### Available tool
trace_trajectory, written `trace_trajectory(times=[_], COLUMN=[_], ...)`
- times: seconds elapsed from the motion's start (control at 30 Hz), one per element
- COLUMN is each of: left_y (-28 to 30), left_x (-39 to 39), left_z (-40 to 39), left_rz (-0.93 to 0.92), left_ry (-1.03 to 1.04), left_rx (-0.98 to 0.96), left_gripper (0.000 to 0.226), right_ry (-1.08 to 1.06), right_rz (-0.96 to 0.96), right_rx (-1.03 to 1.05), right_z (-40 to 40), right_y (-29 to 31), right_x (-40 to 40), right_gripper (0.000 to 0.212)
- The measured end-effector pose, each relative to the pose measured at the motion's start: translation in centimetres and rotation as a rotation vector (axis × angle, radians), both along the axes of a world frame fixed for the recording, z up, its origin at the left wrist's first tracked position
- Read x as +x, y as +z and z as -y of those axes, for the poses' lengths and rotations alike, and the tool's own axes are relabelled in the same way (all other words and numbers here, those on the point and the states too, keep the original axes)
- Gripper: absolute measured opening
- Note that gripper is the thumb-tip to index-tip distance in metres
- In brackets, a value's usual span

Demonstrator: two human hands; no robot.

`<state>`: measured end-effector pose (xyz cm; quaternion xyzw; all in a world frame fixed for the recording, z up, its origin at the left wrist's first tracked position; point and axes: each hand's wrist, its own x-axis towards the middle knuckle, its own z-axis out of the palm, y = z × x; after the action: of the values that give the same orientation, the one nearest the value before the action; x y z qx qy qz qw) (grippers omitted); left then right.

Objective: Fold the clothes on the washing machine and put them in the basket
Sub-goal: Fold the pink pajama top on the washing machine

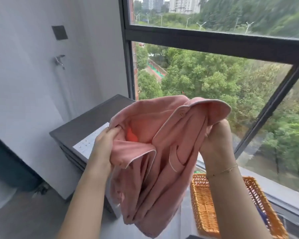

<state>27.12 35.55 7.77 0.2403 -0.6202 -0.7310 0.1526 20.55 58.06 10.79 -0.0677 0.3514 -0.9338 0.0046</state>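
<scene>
both hands, left hand (103, 144) and right hand (216, 140), grip the pink shirt (155, 152) aloft, unfolded; next, probably fold, then basket (204, 209) at 5 o'clock.

A salmon-pink garment (164, 147) edged with thin white piping is seen at the centre of the frame, with a brighter orange-red patch showing inside its folds. An orange woven basket (204, 209) is seen at the lower right. The washing machine (86, 123) at centre left is dark grey on top, with a white control panel marked in small dark symbols.
</scene>
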Motion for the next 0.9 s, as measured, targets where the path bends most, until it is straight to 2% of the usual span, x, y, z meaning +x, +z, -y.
trace_trajectory(times=[0.03,0.13,0.17,0.27,0.37,0.4,0.5,0.57,0.63,0.73,0.8,0.9], left_y=[0.2,1.2,1.3,1.3,0.5,0.2,-0.9,-1.7,-2.2,-3.3,-4.7,-7.1], left_x=[-0.1,-1.0,-1.5,-3.4,-6.4,-7.4,-12.0,-15.5,-19.9,-25.7,-29.1,-32.9], left_z=[1.6,5.1,6.2,9.6,13.0,14.0,17.7,20.1,22.7,25.8,27.8,29.7], left_rz=[-0.023,-0.069,-0.076,-0.104,-0.111,-0.111,-0.115,-0.128,-0.106,-0.063,-0.090,-0.040], left_ry=[0.067,0.199,0.242,0.360,0.463,0.490,0.579,0.667,0.725,0.762,0.798,0.684], left_rx=[0.036,0.108,0.123,0.141,0.112,0.122,0.107,0.103,0.112,0.151,0.198,0.260], left_gripper=[0.013,0.014,0.015,0.026,0.024,0.023,0.021,0.017,0.016,0.011,0.015,0.013], right_ry=[0.042,0.201,0.259,0.382,0.464,0.504,0.597,0.612,0.624,0.649,0.715,0.742], right_rz=[0.044,0.110,0.118,0.165,0.233,0.257,0.313,0.323,0.314,0.194,0.113,0.189], right_rx=[-0.033,-0.075,-0.089,-0.126,-0.159,-0.182,-0.182,-0.125,0.053,0.291,0.396,0.556], right_z=[1.7,6.2,7.4,11.6,15.9,17.3,21.9,24.6,27.4,30.7,32.8,36.8], right_y=[-0.5,-1.5,-1.5,-2.2,-3.2,-3.4,-3.7,-4.1,-4.4,-5.8,-6.5,-10.2], right_x=[-1.2,-4.4,-5.3,-9.1,-13.3,-14.7,-19.9,-24.4,-30.0,-37.0,-40.7,-45.7], right_gripper=[0.009,0.044,0.045,0.031,0.044,0.043,0.017,0.020,0.023,0.042,0.042,0.035])
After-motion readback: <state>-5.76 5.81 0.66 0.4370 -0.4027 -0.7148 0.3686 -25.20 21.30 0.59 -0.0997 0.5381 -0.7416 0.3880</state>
